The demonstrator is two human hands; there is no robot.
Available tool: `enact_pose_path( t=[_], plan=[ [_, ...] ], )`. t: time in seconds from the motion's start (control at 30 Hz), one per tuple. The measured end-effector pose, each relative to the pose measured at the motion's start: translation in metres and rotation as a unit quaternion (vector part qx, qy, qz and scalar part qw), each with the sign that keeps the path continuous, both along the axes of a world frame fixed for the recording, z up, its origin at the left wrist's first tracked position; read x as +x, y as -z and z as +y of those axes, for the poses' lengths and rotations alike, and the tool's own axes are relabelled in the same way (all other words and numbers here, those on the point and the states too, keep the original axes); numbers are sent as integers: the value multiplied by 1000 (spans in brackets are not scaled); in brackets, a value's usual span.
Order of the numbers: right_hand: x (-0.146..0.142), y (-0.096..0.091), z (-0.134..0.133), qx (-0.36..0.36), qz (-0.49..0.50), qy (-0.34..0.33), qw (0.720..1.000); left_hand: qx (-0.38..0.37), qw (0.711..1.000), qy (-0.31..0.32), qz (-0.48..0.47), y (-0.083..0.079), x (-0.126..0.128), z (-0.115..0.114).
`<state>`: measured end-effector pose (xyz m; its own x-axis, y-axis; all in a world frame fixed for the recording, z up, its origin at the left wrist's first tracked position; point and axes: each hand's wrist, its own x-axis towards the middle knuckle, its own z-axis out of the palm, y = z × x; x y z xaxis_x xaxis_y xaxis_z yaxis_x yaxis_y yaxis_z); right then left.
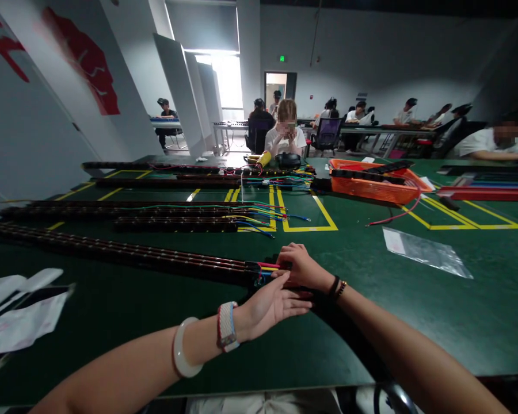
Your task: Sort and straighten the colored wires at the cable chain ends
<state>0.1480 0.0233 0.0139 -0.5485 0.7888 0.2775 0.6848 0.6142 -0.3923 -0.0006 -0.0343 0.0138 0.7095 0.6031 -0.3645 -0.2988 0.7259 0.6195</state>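
Right hand (304, 267) knuckles-up, fingers curled down onto coloured wires (268, 267) at the near end of a long dark strip (125, 252); grip bent close, but cannot tell whether actually pinching a wire. Left hand (270, 305) just below and close against it, grip spread open and flat, holding nothing, fingertips pointing right. Strip stretching away leftward from both hands, long axis running across the green surface (371, 299), wired end on the right, right hand the nearer to it. Further back, more wired strips (176, 221) lying roughly parallel. Behind and to the right, orange basket (373, 190) holding long black bars (366, 172). Clear plastic bag (425, 252) flat on the right, well apart. White sheets (19, 325) at far left. People (287, 144) seated at distant tables.
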Motion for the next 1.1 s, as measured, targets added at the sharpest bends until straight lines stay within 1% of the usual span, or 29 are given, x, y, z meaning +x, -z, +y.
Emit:
enact_pose_path(
  t=[0.13, 0.27, 0.37, 0.5, 0.6, 0.67, 0.73, 0.8, 0.87, 0.97, 1.1],
  plan=[
    [-1, -4, -7, 91, -45, 16, 995, 0, 994, -103, -31, 1, -1, 0],
    [-2, -8, -11, 143, -78, 23, 986, 9, 983, -182, -35, 4, 1, 2],
    [-4, -9, -14, 185, -117, 24, 975, 23, 978, -203, -40, 6, 2, 4],
    [-7, -8, -18, 256, -179, 19, 950, 28, 972, -226, -52, 7, 4, 8],
    [-7, -7, -20, 293, -202, -8, 934, 25, 969, -241, -56, 8, 4, 10],
    [-4, -8, -19, 309, -208, -42, 927, 17, 967, -248, -50, 9, 4, 11],
    [0, -11, -17, 313, -216, -89, 921, 10, 967, -250, -44, 10, 4, 11],
    [5, -17, -15, 301, -214, -121, 921, 6, 967, -252, -41, 10, 4, 11],
    [12, -23, -13, 278, -190, -116, 935, 9, 968, -247, -42, 9, 3, 11],
    [20, -29, -11, 232, -149, -82, 958, 24, 974, -224, -35, 7, 2, 10],
    [22, -25, -6, 142, -129, -79, 978, 34, 979, -200, -2, 7, 1, 11]
  ],
)
